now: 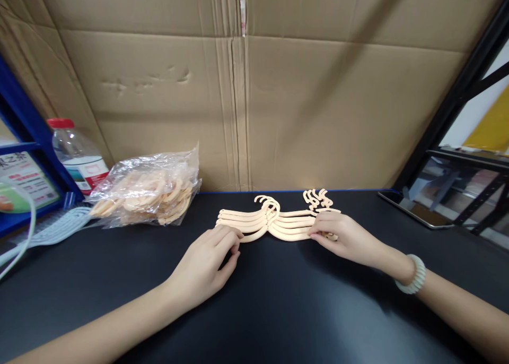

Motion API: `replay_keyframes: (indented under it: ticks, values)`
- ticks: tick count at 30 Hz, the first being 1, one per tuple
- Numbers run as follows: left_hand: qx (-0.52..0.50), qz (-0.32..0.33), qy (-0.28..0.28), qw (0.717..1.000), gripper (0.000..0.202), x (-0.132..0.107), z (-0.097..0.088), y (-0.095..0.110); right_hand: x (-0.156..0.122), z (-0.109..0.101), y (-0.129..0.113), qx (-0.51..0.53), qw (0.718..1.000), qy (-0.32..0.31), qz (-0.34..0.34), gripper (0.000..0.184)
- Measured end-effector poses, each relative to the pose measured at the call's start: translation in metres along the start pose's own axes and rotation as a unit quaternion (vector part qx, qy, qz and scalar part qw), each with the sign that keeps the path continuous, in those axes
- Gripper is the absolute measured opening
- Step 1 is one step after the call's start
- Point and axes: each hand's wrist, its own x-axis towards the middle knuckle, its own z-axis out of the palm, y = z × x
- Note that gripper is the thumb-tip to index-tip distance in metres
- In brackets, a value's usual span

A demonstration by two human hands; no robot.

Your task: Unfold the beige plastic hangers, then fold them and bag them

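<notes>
Several cream plastic hangers (274, 222) lie stacked in a row on the black table (278, 311), hooks pointing away from me. My left hand (207, 266) rests at the stack's left end, fingers curled with the tips against the hanger arms. At the right end, the fingers of my right hand (342, 236) are pinched on the hangers' ends. A pale bead bracelet (413, 274) sits on my right wrist. A few loose small hooks (317, 198) lie just behind the stack.
A clear plastic bag (149, 191) of more hangers lies at the back left. Beside it are a water bottle (77, 157), a blue shelf frame (24, 136) and white cables (51, 228). Cardboard (254, 88) walls the back. A tablet (417, 210) lies at the right.
</notes>
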Motion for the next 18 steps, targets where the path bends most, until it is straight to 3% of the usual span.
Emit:
replay_keyframes:
  ticks: [12,18]
  values:
    - [0.023,0.048,0.004,0.999,0.018,0.0,-0.002,-0.001,0.0,0.011,-0.002,-0.029,0.999,0.024,-0.032,0.022]
    - [-0.009,0.033,-0.001,0.999,0.021,-0.004,0.001,-0.006,-0.002,0.015,-0.003,-0.026,0.999,0.025,-0.032,0.021]
